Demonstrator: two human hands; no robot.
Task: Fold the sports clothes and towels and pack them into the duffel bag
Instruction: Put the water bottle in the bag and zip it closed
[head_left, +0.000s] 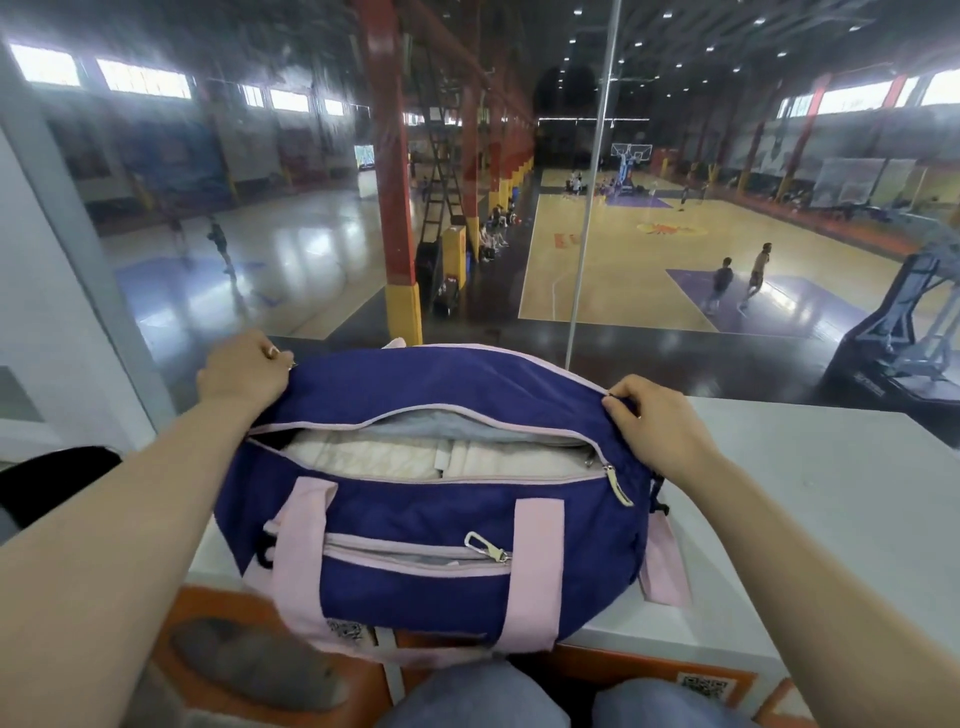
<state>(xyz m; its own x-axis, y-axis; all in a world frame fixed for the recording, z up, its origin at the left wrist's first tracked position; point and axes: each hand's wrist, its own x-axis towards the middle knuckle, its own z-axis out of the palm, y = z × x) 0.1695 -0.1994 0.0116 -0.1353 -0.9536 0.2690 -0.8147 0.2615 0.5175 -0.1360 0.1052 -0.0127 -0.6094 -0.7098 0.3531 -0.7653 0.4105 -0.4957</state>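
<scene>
A navy duffel bag (426, 514) with pink straps lies on a white ledge (810, 483) in front of me. Its top zipper is open, and folded white cloth (395, 460) with a grey piece (441, 428) behind it shows inside. My left hand (244, 371) pinches the bag's upper left end. My right hand (654, 421) grips the upper right end near the zipper's end. A zipper pull (618, 486) hangs at the right of the opening. A front pocket zipper (485, 545) is partly open.
A glass pane (587, 218) stands directly behind the ledge, overlooking basketball courts with people far below. A black object (52, 483) sits at the left. Orange flooring (639, 675) and my knees in jeans (467, 696) are below the ledge's front edge.
</scene>
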